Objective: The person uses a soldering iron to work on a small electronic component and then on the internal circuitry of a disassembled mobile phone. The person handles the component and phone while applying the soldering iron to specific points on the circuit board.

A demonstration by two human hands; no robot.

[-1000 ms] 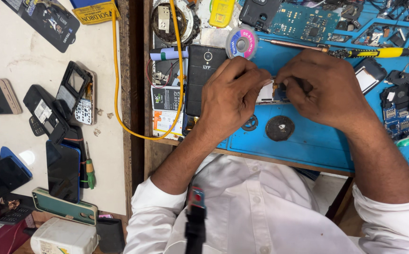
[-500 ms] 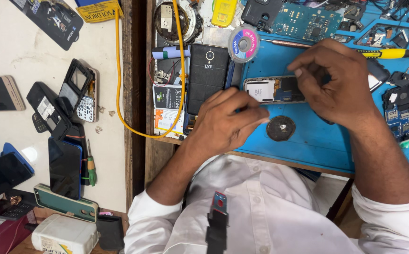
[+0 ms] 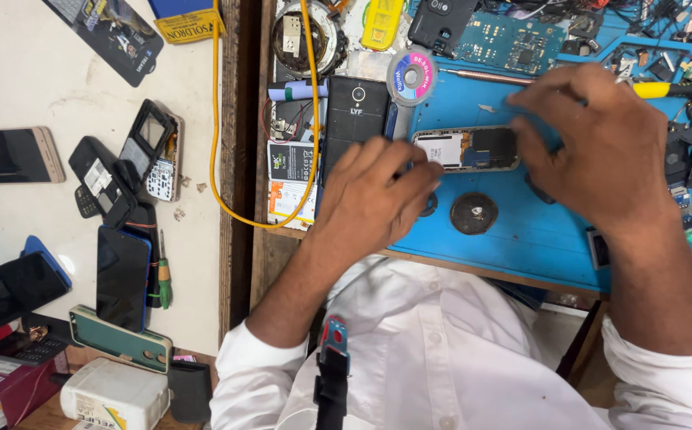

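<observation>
An opened phone frame (image 3: 465, 149), its inner parts showing, lies on the blue work mat (image 3: 521, 239). My left hand (image 3: 374, 195) rests on the mat with bent fingers, and its tips touch the frame's left end; nothing is in it. My right hand (image 3: 593, 143) is blurred and hovers over the frame's right end. Its fingers are loosely curved and apart, and I see nothing between them. A yellow-handled screwdriver (image 3: 660, 89) lies just behind the right hand, its shaft pointing left.
A black phone (image 3: 358, 119), a round wick spool (image 3: 411, 77) and a green circuit board (image 3: 513, 40) lie behind the frame. A black disc (image 3: 473, 213) sits in front of it. A yellow cable (image 3: 217, 159) loops over the wooden edge. Several phones (image 3: 123, 275) lie on the white counter at left.
Both hands have come off the phone frame, leaving it uncovered on the mat. My right hand has lifted back and to the right; my left hand has slid to the frame's left end.
</observation>
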